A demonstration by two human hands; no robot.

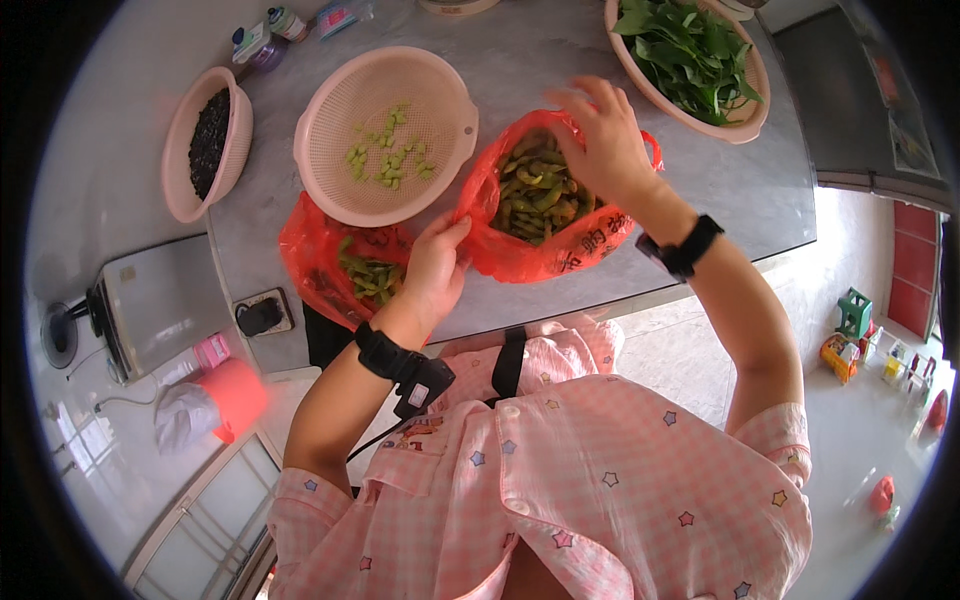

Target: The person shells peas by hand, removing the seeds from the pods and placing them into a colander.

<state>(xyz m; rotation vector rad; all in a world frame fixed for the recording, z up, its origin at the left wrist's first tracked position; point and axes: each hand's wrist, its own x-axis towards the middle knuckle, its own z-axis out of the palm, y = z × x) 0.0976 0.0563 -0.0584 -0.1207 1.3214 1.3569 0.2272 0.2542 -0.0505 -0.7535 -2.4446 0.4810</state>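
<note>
In the head view, my left hand (pixel 441 266) pinches the near-left rim of a red plastic bag (pixel 510 259). Unshelled green soybean pods (pixel 541 187), some browned, fill this bag. Over its far right rim is my right hand (pixel 604 146), blurred, with fingers apart and nothing visible in them; whether it touches the plastic is unclear. A pink mesh colander (pixel 315 142) just left of the bag holds shelled green beans (pixel 390 154). Below the colander lies a second red bag (pixel 311 259) with green pods or empty shells (pixel 367 274), partly hidden by my left hand.
A colander of green leaves (pixel 686 56) stands at the table's far right. Another colander (pixel 241 142) with dark contents is at the left edge, near bottles (pixel 266 45). A black object (pixel 259 316) lies at the near-left corner. The grey table's (pixel 525 307) front edge is before me.
</note>
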